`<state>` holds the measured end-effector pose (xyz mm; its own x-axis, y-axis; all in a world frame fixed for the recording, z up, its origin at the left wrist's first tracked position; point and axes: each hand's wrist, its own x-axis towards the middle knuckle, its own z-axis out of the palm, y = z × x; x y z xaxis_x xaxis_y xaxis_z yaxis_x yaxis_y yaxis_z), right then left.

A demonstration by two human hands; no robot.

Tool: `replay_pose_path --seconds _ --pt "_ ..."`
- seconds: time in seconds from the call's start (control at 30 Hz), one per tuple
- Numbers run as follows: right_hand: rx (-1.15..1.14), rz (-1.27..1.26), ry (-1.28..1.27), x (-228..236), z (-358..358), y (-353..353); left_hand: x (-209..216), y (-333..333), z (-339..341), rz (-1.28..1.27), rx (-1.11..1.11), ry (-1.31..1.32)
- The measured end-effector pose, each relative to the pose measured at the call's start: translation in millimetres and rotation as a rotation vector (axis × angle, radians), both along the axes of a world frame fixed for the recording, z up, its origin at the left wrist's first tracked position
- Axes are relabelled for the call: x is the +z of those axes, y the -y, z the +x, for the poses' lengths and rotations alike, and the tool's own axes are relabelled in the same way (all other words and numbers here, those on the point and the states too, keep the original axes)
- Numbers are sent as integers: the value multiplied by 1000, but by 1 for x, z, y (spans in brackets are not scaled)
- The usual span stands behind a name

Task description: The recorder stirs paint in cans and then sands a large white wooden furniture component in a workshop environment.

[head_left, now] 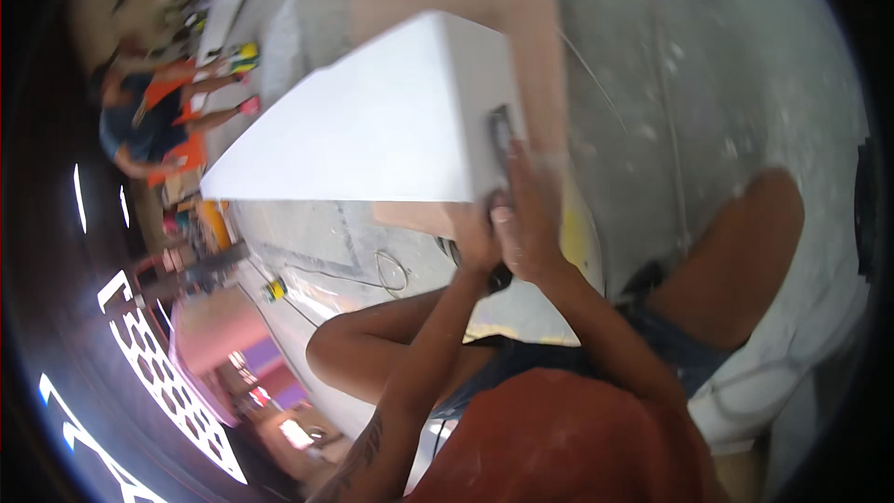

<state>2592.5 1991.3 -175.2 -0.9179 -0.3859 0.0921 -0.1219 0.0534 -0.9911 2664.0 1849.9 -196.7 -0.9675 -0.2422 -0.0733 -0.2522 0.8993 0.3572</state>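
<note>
A long white box-like piece (372,121) with a tapering top lies in front of me, its shaded end face (480,84) toward my right. Both my hands meet at the near corner of that face. My left hand (477,237) is closed around something dark, mostly hidden by the fingers. Beside it, my right hand (531,228) has its fingers stretched along the end face, blurred by motion. A black oval thing (501,135) sits on the face just beyond the right fingertips; whether it is fixed there or held cannot be told.
Brown cardboard (535,47) lies under and beyond the white piece on a grey, marked floor (633,65). A cable (391,270) loops at left near a yellow-black thing (274,290). My bare knees flank my hands. Another person (140,121) works at the far left.
</note>
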Motion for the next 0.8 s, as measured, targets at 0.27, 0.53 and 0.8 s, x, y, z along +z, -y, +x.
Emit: replay_pose_path --seconds 0.27,0.53,0.8 --pt "164 -353 620 -26 -101 22 17 -22 -22 -118 -39 -263" --pt "-92 -192 112 30 -61 47 30 -5 -11 -175 -57 -279" --pt "-115 -385 400 -28 -55 61 27 -2 -8 -178 -70 -269"
